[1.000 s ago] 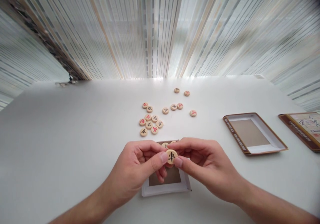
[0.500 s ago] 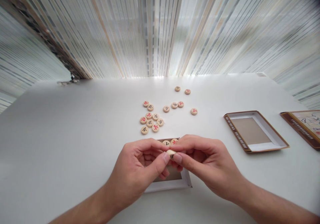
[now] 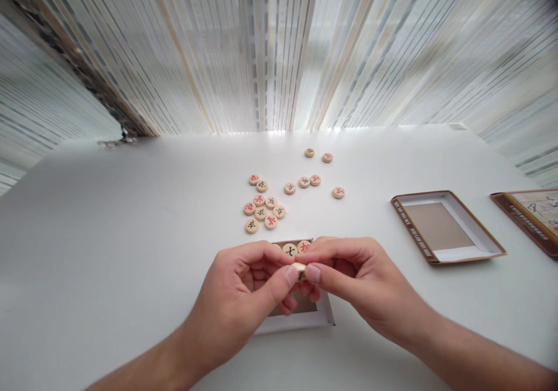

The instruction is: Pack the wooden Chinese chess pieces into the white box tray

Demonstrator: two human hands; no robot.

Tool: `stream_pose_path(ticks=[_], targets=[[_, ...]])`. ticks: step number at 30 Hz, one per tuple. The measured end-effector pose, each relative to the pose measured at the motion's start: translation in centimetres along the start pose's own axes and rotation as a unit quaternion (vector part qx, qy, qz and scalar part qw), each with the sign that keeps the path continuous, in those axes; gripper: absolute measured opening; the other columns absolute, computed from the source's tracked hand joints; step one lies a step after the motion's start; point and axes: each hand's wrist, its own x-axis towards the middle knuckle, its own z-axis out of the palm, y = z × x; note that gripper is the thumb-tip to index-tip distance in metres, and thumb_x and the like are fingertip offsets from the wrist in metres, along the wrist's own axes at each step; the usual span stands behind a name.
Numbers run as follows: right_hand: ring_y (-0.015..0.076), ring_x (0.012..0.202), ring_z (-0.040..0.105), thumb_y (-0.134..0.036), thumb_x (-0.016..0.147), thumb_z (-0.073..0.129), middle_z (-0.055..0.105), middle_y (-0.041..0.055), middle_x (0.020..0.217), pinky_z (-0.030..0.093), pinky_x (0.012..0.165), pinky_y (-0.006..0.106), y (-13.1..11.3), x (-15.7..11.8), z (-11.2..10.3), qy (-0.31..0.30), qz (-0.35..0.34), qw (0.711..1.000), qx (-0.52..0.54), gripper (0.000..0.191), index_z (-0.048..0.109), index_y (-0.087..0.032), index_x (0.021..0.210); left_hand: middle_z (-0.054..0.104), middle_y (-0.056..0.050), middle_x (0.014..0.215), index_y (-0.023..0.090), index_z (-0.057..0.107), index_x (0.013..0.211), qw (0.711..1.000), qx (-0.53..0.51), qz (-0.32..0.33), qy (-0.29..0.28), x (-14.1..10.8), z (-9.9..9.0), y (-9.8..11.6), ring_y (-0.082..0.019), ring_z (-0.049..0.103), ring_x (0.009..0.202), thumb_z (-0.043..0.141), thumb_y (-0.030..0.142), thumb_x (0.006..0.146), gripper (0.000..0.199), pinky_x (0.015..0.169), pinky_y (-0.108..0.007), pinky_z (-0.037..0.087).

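Note:
Between the fingertips of both hands is a pale round game piece (image 3: 299,270), tilted, with a bit of black marking at its lower edge. My left hand (image 3: 250,289) pinches it from the left, and my right hand (image 3: 355,269) pinches it from the right. Below them lies a shallow box (image 3: 299,321) with white inner walls and a brown bottom, largely covered by the hands. Along its far side sit a piece with a black character (image 3: 290,250) and one with a red character (image 3: 304,247).
Beyond the box, several red and black pieces (image 3: 271,221) lie in a loose cluster, with others (image 3: 338,192) spread farther back. On the right stand a second box part (image 3: 473,258) and a printed box lid (image 3: 538,231). A striped curtain (image 3: 279,54) hangs behind the table.
The held piece has tilted slightly, and my right thumb has shifted a little to the right. The piece with the red character in the box shows more clearly.

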Motion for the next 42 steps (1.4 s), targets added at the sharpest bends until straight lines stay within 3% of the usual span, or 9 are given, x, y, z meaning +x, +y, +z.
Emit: stream_pose_path(ticks=[8,17,22,25,30,34,42], targets=[[0.0103,0.072,0.073,-0.027,0.095,0.087,0.084,0.0036,0.083,0.061,0.066,0.018,0.40,0.12,-0.29,-0.016,0.058,0.994,0.088,0.025,0.087,-0.029,0.119,0.080,-0.003,0.076,0.017,0.072,0.103,0.994,-0.108,-0.015,-0.018,0.18,0.29,0.20,-0.013,0.075,0.067,0.080,0.030,0.097,0.016,0.064,-0.021,0.064],[0.0093,0.067,0.073,-0.032,0.093,0.089,0.082,0.0037,0.073,0.058,0.061,0.015,-0.03,0.25,-0.18,-0.012,0.072,0.990,0.118,0.021,0.089,-0.024,0.112,0.080,-0.003,0.080,0.016,0.077,0.107,0.993,-0.116,0.011,-0.025,0.03,0.43,0.09,-0.012,0.075,0.068,0.082,0.025,0.096,0.015,0.065,-0.020,0.065],[0.0089,0.072,0.074,-0.026,0.092,0.090,0.085,0.0040,0.081,0.059,0.065,0.015,0.37,0.18,-0.43,-0.023,0.080,0.989,0.122,0.025,0.087,-0.026,0.117,0.081,-0.004,0.078,0.015,0.078,0.109,0.991,-0.133,0.014,-0.019,0.14,0.53,0.03,-0.013,0.078,0.070,0.083,0.023,0.096,0.016,0.066,-0.020,0.067],[0.0088,0.073,0.075,-0.020,0.088,0.092,0.086,0.0038,0.088,0.059,0.066,0.014,0.45,0.18,-0.48,-0.021,0.078,0.988,0.130,0.030,0.087,-0.027,0.117,0.080,-0.003,0.076,0.015,0.078,0.109,0.992,-0.128,0.014,-0.017,0.15,0.52,0.03,-0.013,0.078,0.069,0.083,0.022,0.095,0.017,0.067,-0.020,0.068],[0.0096,0.072,0.079,-0.014,0.085,0.094,0.085,0.0020,0.083,0.059,0.064,0.012,-0.01,0.22,-0.02,-0.036,0.073,0.986,0.148,0.032,0.088,-0.026,0.113,0.079,-0.001,0.078,0.016,0.078,0.110,0.993,-0.114,0.011,-0.012,0.02,0.53,-0.14,-0.012,0.078,0.071,0.084,0.019,0.094,0.017,0.070,-0.018,0.067],[0.0127,0.074,0.081,-0.009,0.077,0.098,0.086,0.0023,0.085,0.066,0.074,0.018,-0.12,0.16,0.26,-0.036,0.070,0.982,0.171,0.031,0.089,-0.025,0.102,0.082,-0.001,0.085,0.020,0.079,0.109,0.997,-0.080,0.018,0.000,-0.28,0.47,-0.37,-0.011,0.079,0.075,0.087,0.016,0.090,0.021,0.072,-0.016,0.067],[0.0156,0.084,0.084,-0.011,0.083,0.094,0.088,0.0058,0.100,0.069,0.083,0.024,0.05,0.00,0.07,-0.029,0.058,0.987,0.145,0.023,0.088,-0.024,0.100,0.086,-0.003,0.092,0.020,0.078,0.107,0.999,-0.007,0.052,0.013,-0.71,0.22,-0.46,-0.015,0.082,0.086,0.084,0.020,0.094,0.014,0.074,-0.017,0.068]])
